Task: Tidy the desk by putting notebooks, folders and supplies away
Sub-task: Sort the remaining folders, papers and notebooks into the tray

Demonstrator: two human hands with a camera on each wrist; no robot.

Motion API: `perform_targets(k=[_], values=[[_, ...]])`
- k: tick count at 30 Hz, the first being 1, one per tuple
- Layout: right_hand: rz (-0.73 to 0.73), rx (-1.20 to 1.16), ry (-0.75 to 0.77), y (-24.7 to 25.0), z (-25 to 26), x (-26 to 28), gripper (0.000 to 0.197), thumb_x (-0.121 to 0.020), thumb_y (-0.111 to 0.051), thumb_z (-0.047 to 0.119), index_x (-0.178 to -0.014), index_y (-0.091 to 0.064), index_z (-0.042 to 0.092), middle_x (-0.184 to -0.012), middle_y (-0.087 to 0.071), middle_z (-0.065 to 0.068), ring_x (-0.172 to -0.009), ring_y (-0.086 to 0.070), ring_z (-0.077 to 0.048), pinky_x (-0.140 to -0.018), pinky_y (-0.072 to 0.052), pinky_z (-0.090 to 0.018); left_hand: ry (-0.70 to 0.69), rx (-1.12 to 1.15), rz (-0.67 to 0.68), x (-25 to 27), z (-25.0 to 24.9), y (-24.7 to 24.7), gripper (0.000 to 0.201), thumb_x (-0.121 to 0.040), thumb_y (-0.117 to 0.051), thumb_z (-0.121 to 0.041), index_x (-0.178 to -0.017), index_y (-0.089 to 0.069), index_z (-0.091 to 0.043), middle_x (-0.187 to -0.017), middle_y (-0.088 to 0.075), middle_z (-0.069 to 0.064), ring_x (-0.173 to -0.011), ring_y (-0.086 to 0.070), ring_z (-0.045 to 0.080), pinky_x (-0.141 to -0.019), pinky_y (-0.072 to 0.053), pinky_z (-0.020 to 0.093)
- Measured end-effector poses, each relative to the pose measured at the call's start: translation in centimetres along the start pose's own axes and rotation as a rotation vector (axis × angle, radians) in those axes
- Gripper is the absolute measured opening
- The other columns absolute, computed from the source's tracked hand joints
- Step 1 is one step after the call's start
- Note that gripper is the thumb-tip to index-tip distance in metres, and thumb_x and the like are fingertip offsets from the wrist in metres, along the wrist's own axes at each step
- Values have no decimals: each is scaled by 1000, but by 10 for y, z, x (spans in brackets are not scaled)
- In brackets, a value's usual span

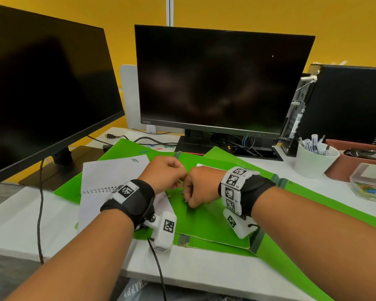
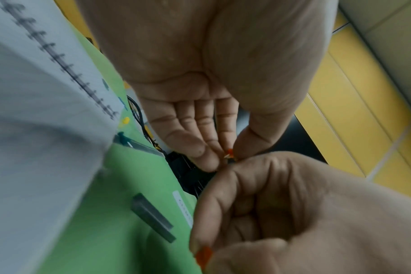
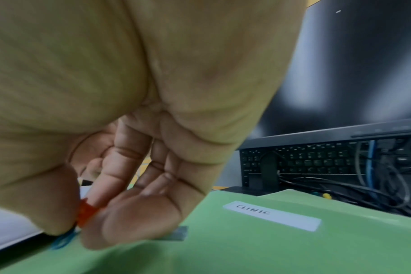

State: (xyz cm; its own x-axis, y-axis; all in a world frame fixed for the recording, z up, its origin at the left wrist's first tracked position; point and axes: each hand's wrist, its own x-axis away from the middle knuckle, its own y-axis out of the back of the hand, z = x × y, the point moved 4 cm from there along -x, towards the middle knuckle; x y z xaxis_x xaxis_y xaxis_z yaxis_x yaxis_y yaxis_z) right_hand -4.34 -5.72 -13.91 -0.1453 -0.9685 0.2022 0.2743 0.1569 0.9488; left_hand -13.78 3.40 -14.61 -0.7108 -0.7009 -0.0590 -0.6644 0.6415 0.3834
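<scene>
Pinching small coloured pieces between us, we have both hands meeting above the green plastic folders (image 1: 206,216). Our left hand (image 1: 164,173) curls its thumb and forefinger round a tiny orange pin or clip (image 2: 229,153), right at the fingertips. Our right hand (image 1: 197,187) is closed too, gripping an orange plastic piece (image 3: 86,213) between thumb and bent fingers, with a blue one (image 3: 62,241) poking out just below the thumb. Exactly what these pieces are is hard to tell.

Under our fingers lies the folder labelled with a white sticker (image 3: 272,216); to the left of our left fingers sits the open spiral-bound notebook with white pages (image 1: 109,177). Loose paper clips (image 1: 143,152) lie beyond our fingertips, near the black monitor stand (image 1: 195,142). Well off to the right of our right fingers stands a clear plastic box of coloured clips (image 1: 369,187), which we judge to be where these go.

The risk, we think, is dropping a piece while passing it between hands: the pinch is shallow, the pieces are tiny, and a slip would scatter them onto the folders or under the notebook. If they are pins, a point could also prick a fingertip.
</scene>
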Motion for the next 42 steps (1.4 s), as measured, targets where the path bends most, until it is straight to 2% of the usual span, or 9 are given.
perform_targets(k=[5, 13, 18, 22, 25, 29, 32, 35, 42], values=[[-67, -123, -119, 24, -53, 24, 8, -80, -76, 12, -83, -77, 19, -76, -77, -3, -50, -63, -8, -52, -55, -22, -102, -8, -13, -12, -28, -28, 13, -80, -68, -1, -71, -68, -10, -64, -68, 5, -59, -68, 17, -56, -52, 27], [-272, -304, -397, 61, -175, 124, 14, -84, -73, 9, -75, -76, 19, -66, -74, -1, -54, -68, -10, -56, -57, -25, -279, -69, 201, -34, -95, -137, 9, -86, -64, -3, -79, -68, -6, -81, -73, 23, -60, -68, 19, -60, -55, 29], [-473, -384, -678, 84, -256, 207, 5, -80, -76, 6, -77, -77, 9, -74, -76, -14, -62, -68, -19, -62, -63, -33, -381, -154, 355, -59, -153, -231, 9, -85, -62, -2, -84, -67, -10, -69, -70, 12, -54, -68, 17, -59, -57, 34], [-610, -382, -870, 96, -307, 276, 5, -82, -74, 5, -78, -77, 7, -70, -74, -13, -59, -69, -22, -66, -64, -38, -460, -231, 475, -66, -192, -306, 22, -87, -63, -2, -101, -74, -14, -71, -73, 10, -62, -73, 22, -66, -63, 37], [-671, -380, -982, 100, -338, 315, 8, -83, -72, 7, -84, -75, -1, -73, -75, -18, -62, -70, -26, -70, -65, -45, -537, -299, 542, -60, -213, -357, 21, -88, -64, -7, -95, -78, -22, -66, -70, -7, -65, -72, 13, -73, -63, 32], [-665, -349, -1064, 97, -361, 343, 9, -78, -73, 2, -83, -75, -5, -75, -75, -22, -61, -67, -29, -75, -63, -55, -555, -357, 587, -53, -224, -414, 16, -90, -67, -13, -91, -78, -24, -70, -69, -10, -79, -74, 19, -76, -61, 30], [-630, -271, -1102, 96, -375, 348, 14, -77, -79, 11, -83, -76, 0, -72, -76, -15, -65, -71, -28, -74, -65, -47, -576, -429, 573, -54, -228, -448, 17, -92, -65, -14, -93, -79, -24, -75, -66, -15, -86, -72, 19, -74, -54, 26], [-585, -130, -1176, 95, -394, 350, 24, -79, -82, 25, -92, -76, 6, -86, -76, -11, -82, -74, -28, -78, -64, -39, -564, -470, 540, -59, -231, -479, 17, -93, -65, -16, -99, -79, -23, -91, -62, -13, -92, -64, 16, -77, -46, 25], [-571, -70, -1266, 84, -427, 348, 18, -86, -76, 22, -97, -70, 9, -93, -70, -9, -88, -69, -27, -70, -55, -31, -367, -348, 564, -74, -232, -532, 6, -85, -71, -10, -88, -75, -14, -92, -76, 7, -87, -75, 30, -81, -63, 43]])
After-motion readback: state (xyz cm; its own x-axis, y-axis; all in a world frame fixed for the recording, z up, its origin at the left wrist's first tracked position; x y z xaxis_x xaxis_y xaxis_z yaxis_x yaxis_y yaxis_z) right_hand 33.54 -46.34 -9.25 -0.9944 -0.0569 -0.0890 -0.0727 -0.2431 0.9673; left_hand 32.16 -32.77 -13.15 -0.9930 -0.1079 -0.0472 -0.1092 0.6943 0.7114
